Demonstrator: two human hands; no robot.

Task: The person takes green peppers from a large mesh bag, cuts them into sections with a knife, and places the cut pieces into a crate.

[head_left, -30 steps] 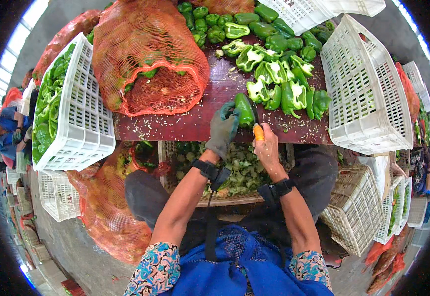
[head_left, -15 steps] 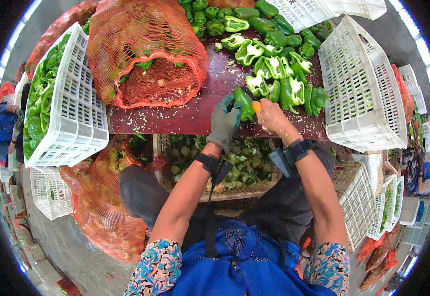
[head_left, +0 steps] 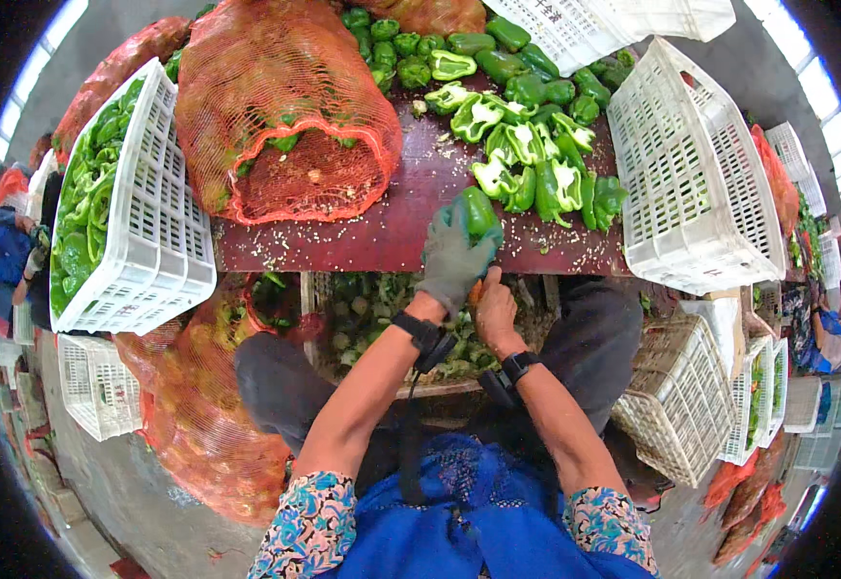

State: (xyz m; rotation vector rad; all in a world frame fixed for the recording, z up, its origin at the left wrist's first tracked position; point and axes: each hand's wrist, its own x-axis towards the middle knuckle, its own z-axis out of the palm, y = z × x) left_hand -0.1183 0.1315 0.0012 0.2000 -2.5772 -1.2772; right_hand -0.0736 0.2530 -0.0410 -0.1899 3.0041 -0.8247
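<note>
My left hand (head_left: 454,253), in a grey-green glove, grips a whole green pepper (head_left: 478,210) at the table's front edge. Just below and to the right, my bare right hand (head_left: 495,309) is closed on an orange-handled knife (head_left: 476,291); its blade is mostly hidden behind my glove. Halved peppers (head_left: 563,188), pale inside, lie behind and right of the pepper on the dark red table (head_left: 363,251), among scattered seeds. Below the table edge, a wide crate (head_left: 308,294) holds pale and green scraps.
A white crate of peppers (head_left: 155,193) stands left, another white crate (head_left: 691,164) right. An open orange mesh sack (head_left: 276,68) lies back left, whole peppers (head_left: 498,68) behind. More sacks (head_left: 203,434) and crates (head_left: 92,386) are below. Co-workers (head_left: 5,251) sit far left.
My left hand has turned further over the pepper. My right hand, with the knife, has moved down and left from the pepper's side to below my glove.
</note>
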